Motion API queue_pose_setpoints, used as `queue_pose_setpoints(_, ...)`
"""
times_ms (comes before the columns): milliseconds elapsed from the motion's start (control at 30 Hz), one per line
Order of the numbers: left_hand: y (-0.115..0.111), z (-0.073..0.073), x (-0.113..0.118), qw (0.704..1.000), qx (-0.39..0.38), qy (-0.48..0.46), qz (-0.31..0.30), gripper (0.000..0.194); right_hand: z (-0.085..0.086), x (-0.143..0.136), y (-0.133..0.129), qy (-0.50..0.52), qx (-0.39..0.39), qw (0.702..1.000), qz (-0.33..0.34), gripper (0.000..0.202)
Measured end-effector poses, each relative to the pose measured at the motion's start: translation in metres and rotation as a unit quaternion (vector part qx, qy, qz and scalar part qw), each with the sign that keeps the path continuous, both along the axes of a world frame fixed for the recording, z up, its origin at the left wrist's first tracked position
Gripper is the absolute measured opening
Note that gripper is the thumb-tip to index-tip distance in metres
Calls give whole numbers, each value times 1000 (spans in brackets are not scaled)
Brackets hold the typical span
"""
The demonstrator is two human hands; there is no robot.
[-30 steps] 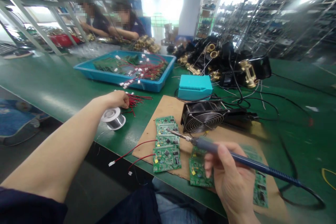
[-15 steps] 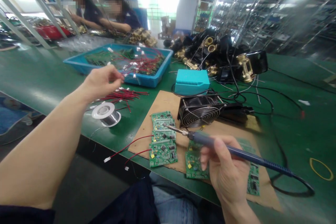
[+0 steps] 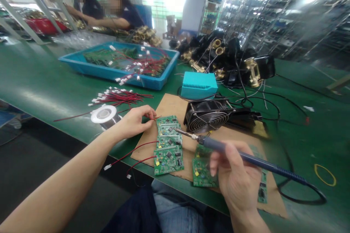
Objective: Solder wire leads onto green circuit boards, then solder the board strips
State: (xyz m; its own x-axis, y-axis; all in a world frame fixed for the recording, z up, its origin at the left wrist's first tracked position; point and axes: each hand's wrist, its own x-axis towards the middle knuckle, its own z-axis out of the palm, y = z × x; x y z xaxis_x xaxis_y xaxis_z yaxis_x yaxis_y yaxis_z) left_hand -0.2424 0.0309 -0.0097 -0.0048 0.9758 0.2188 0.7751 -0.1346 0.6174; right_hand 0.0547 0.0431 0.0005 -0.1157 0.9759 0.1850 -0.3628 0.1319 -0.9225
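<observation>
My left hand pinches a thin red wire, whose end lies at the left edge of the farthest circuit board in a column of green circuit boards. My fingers hide part of that wire. In my right hand is a blue soldering iron, gripped like a pen, with its metal tip over the column of boards. Red wires with white connectors run left from the two nearest boards. A solder spool stands beside my left wrist, next to a pile of red wires.
Cardboard lies under the boards. Beyond are a black fan, a turquoise box and a blue tray of boards and wires. Black-and-brass parts are heaped at the back. Two people work at the far left.
My left hand has come from near the tray down and right to the farthest board, with a red wire now visible in its fingers. The soldering iron has hardly moved.
</observation>
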Motion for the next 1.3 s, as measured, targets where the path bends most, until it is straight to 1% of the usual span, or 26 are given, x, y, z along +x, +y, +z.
queue_pose_setpoints(67, 2, -8, -1, 1000, -10, -2, 15, 8, 1, 0, 0, -4, 1, 1000, -4, 14)
queue_pose_setpoints(200, 4, -16, 0, 999, -34, -4, 41, 30, 6, -1, -1, -6, 5, 1000, -4, 14)
queue_pose_setpoints(233, 5, -17, 1, 998, -37, -5, 46, 32, 7, -1, -1, -5, 7, 1000, -4, 15)
queue_pose_setpoints(400, 8, -20, 10, 998, -30, -1, 61, 22, 16, -3, 2, -17, 3, 1000, 13, 16)
queue_pose_setpoints(533, 4, -17, 13, 996, -12, 1, 86, 22, 26, -3, 10, -58, 17, 998, 24, 16)
queue_pose_setpoints(633, -2, -13, 14, 993, -14, -12, 113, 22, 32, -4, 15, -83, 24, 996, 32, 14)
queue_pose_setpoints(700, -6, -11, 15, 991, -22, -29, 129, 24, 32, -6, 17, -91, 23, 995, 36, 14)
queue_pose_setpoints(800, -12, -10, 17, 988, -37, -54, 141, 29, 27, -10, 17, -101, 13, 994, 45, 16)
queue_pose_setpoints(933, -15, -17, 18, 985, -55, -63, 151, 31, 19, -15, 15, -105, -4, 993, 46, 17)
queue_pose_setpoints(1067, -14, -24, 15, 977, -62, -75, 190, 36, 17, -17, 15, -109, -15, 993, 41, 17)
queue_pose_setpoints(1133, -13, -24, 13, 974, -66, -74, 203, 33, 17, -18, 15, -112, -15, 992, 48, 18)
queue_pose_setpoints(1233, -12, -21, 14, 975, -66, -58, 205, 21, 17, -20, 13, -113, -22, 993, 32, 16)
queue_pose_setpoints(1300, -13, -18, 16, 976, -59, -47, 204, 19, 17, -21, 11, -110, -23, 993, 33, 15)
